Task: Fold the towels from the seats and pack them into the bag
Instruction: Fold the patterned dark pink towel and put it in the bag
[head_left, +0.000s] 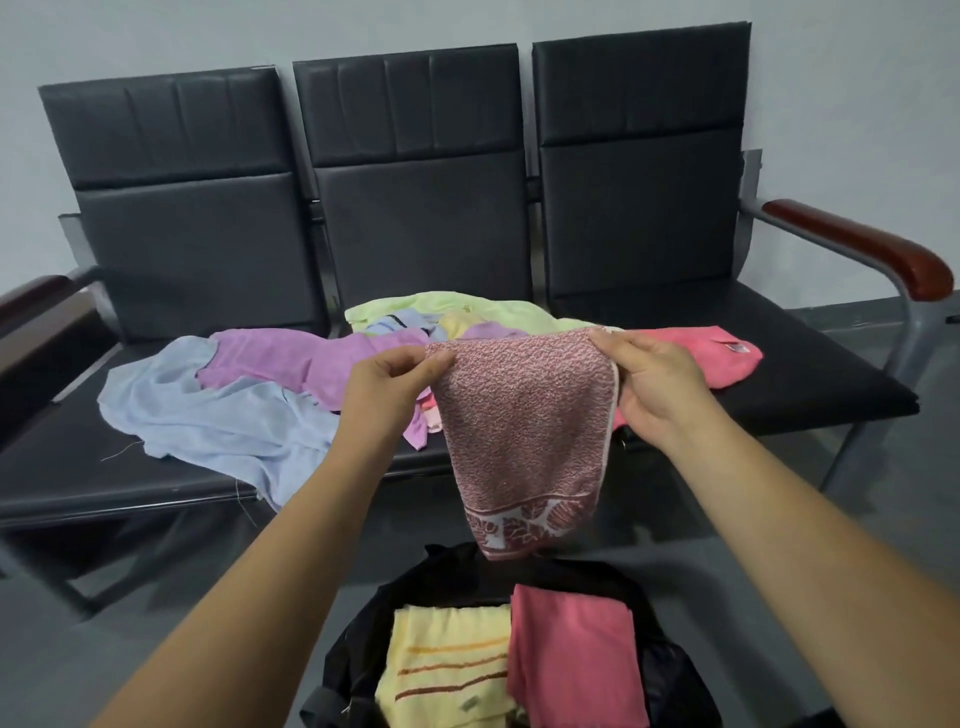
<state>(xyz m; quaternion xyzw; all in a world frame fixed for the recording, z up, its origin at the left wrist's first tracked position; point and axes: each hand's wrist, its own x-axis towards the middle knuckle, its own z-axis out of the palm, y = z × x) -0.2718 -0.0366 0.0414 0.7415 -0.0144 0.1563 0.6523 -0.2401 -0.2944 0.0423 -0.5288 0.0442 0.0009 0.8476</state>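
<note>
A dusty-pink terry towel with a white leaf border hangs in the air in front of the seats. My left hand pinches its top left corner and my right hand grips its top right corner. Below it an open black bag stands on the floor, holding a folded yellow striped towel and a folded coral towel. Several loose towels lie on the seats: light blue, purple, pale green and coral pink.
A row of three black padded seats stands against a grey wall, with wooden-topped armrests at the right and left. Grey floor surrounds the bag.
</note>
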